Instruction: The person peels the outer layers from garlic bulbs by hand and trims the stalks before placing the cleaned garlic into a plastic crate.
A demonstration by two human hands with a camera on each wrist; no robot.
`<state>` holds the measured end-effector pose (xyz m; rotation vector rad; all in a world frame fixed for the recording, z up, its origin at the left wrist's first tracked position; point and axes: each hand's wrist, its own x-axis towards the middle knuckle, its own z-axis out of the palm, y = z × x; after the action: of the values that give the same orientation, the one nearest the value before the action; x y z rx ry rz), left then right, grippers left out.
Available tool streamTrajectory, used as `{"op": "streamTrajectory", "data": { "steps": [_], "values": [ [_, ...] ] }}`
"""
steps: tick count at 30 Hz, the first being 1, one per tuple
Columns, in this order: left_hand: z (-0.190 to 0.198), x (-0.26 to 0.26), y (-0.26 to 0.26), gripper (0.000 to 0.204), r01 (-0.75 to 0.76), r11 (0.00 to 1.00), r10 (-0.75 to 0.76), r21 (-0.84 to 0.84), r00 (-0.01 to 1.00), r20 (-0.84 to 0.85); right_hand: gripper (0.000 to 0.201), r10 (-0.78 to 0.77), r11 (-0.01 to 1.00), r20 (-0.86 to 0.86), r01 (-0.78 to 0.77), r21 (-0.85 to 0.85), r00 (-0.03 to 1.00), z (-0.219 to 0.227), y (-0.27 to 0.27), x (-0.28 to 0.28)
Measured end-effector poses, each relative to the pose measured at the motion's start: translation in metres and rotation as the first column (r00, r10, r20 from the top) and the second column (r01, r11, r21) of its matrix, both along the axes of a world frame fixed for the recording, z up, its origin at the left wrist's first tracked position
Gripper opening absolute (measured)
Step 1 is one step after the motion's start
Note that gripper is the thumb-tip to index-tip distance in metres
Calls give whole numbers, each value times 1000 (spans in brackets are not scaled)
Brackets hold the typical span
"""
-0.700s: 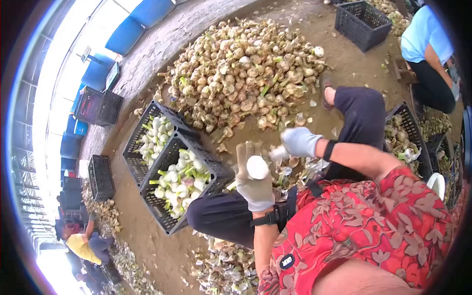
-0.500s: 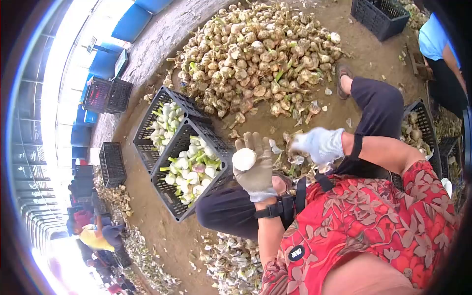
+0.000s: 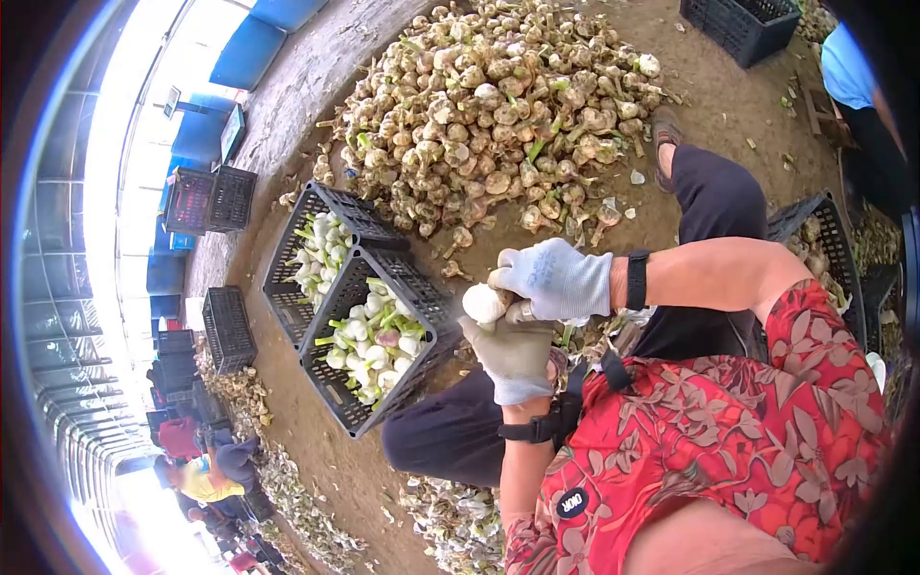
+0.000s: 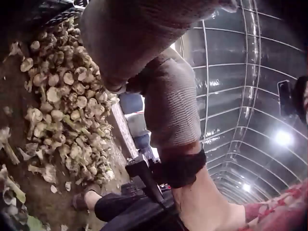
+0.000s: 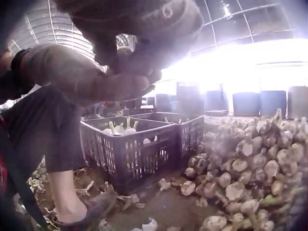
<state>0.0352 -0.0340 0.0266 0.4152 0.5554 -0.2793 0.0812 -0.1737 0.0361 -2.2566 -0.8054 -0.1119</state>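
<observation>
A peeled white garlic bulb point(image 3: 485, 303) is held between both gloved hands in the head view. The left hand point(image 3: 513, 360), in a stained glove, lies under and beside it with fingers curled round it. From above, the fingers of the right hand point(image 3: 558, 279) pinch the bulb's side. Both gloves show at close range in the left wrist view, where the bulb is hidden. To the left stand two black crates, the nearer crate point(image 3: 350, 422) and the farther crate point(image 3: 278, 289), holding white bulbs with green stems.
A large heap of unpeeled garlic point(image 3: 498, 125) lies beyond the hands. Peelings point(image 3: 460, 527) cover the ground by the knee. Another black crate point(image 3: 738, 34) is at the top right, and one with garlic point(image 3: 843, 259) at the right. Other people sit at both sides.
The right hand has come over from the right to the bulb and now grips it. The left hand's fingers, spread earlier under the bulb, have closed in round it.
</observation>
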Motion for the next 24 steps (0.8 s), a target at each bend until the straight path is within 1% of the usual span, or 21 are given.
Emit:
{"op": "streamTrajectory", "data": {
  "steps": [1, 4, 5, 7, 8, 9, 10, 11, 12, 13, 14, 15, 16, 18, 19, 22, 24],
  "values": [
    [6, 1, -6, 56, -9, 998, 9, 58, 1000, -1, 39, -12, 1000, -61, 11, -14, 998, -2, -1, 2],
    [11, 8, -21, 63, -85, 961, 89, 261, 996, -3, 36, -1, 994, -154, 18, 110, 988, -2, -2, 9],
    [8, 6, -22, 64, -87, 924, 68, 373, 996, 64, 34, -18, 992, -205, 43, 119, 979, 0, -4, 12],
    [-2, 1, -17, 66, -121, 813, 6, 570, 980, 199, 33, 14, 977, -297, 50, 206, 955, -3, -3, 14],
    [-4, 2, -14, 66, -125, 803, -11, 582, 974, 225, 32, 35, 966, -337, 54, 251, 941, -4, -3, 17],
    [-7, 2, -11, 65, -129, 794, -28, 594, 969, 247, 31, 98, 948, -571, 99, 303, 815, 9, -5, 17],
    [-8, 0, -9, 65, -134, 784, -41, 606, 963, 266, 31, 115, 939, -610, 114, 323, 784, 8, -3, 17],
    [-9, -2, -10, 64, -177, 764, -22, 620, 954, 300, 31, 133, 931, -647, 130, 342, 751, 5, -1, 17],
    [-5, -3, -15, 64, -245, 712, 35, 658, 948, 316, 31, 151, 921, -682, 148, 360, 716, 2, 0, 18],
    [2, -3, -23, 63, -308, 653, 89, 692, 939, 333, 30, 142, 921, -650, 142, 364, 747, -1, 3, 16],
    [6, -3, -28, 63, -366, 589, 142, 721, 925, 354, 30, 147, 929, -659, 126, 348, 738, 0, 2, 15],
    [3, -4, -21, 62, -347, 579, 108, 738, 930, 352, 29, 151, 937, -667, 109, 331, 729, 3, 1, 15],
    [0, -6, -21, 62, -361, 535, 91, 764, 924, 373, 28, 155, 945, -674, 90, 314, 722, 5, 0, 15],
    [0, -12, -22, 62, -389, 436, 59, 811, 912, 406, 28, 133, 956, -647, 75, 284, 751, 8, 0, 12],
    [-6, -13, -18, 62, -412, 369, 30, 833, 901, 433, 28, 123, 961, -633, 67, 268, 765, 9, 0, 11],
    [-8, -17, -18, 61, -433, 339, -11, 835, 886, 463, 22, 74, 970, -449, 39, 239, 891, -1, 5, 10],
    [-5, -17, -23, 60, -442, 278, -1, 853, 887, 461, 23, 36, 977, -413, 55, 206, 910, -3, 8, 9]
  ]
}}
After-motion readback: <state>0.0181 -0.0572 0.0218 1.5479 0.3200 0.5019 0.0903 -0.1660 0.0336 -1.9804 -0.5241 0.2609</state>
